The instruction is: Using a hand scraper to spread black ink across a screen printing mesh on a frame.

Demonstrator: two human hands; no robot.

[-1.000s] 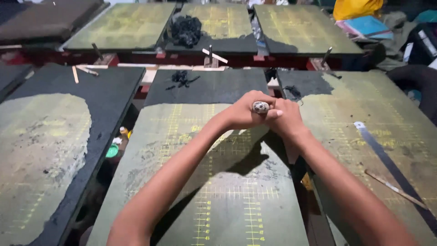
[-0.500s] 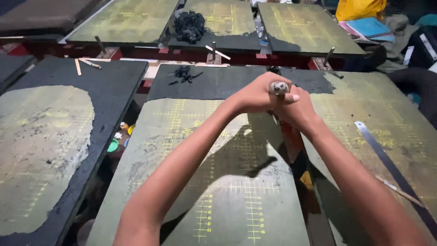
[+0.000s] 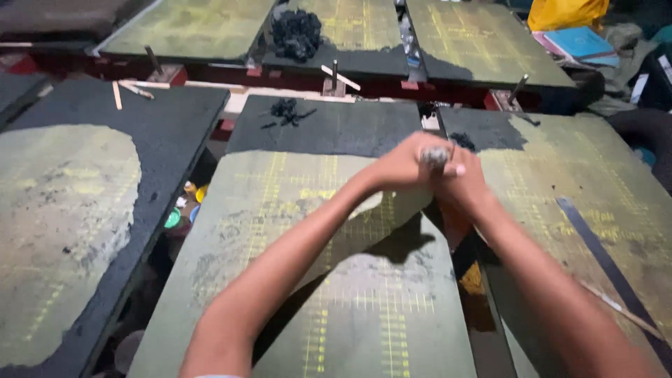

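Note:
Both my hands are clasped together above the gap between two green boards. My left hand [image 3: 399,168] and my right hand [image 3: 465,185] press around a small grey lump [image 3: 435,157] that shows between the thumbs. Below them lies a green board with a yellow grid [image 3: 315,280], its far end coated black. Both forearms reach out over it and throw a shadow on it.
More grid boards lie to the left [image 3: 63,224], right [image 3: 602,210] and at the back [image 3: 189,28]. Black clumps [image 3: 295,33] sit on a far board. A dark strip [image 3: 602,252] and thin stick [image 3: 619,308] lie at right. Coloured lids [image 3: 183,206] sit in the left gap.
My clasped hands have moved slightly forward and to the right, staying pressed together around the grey lump. The view has shifted a little.

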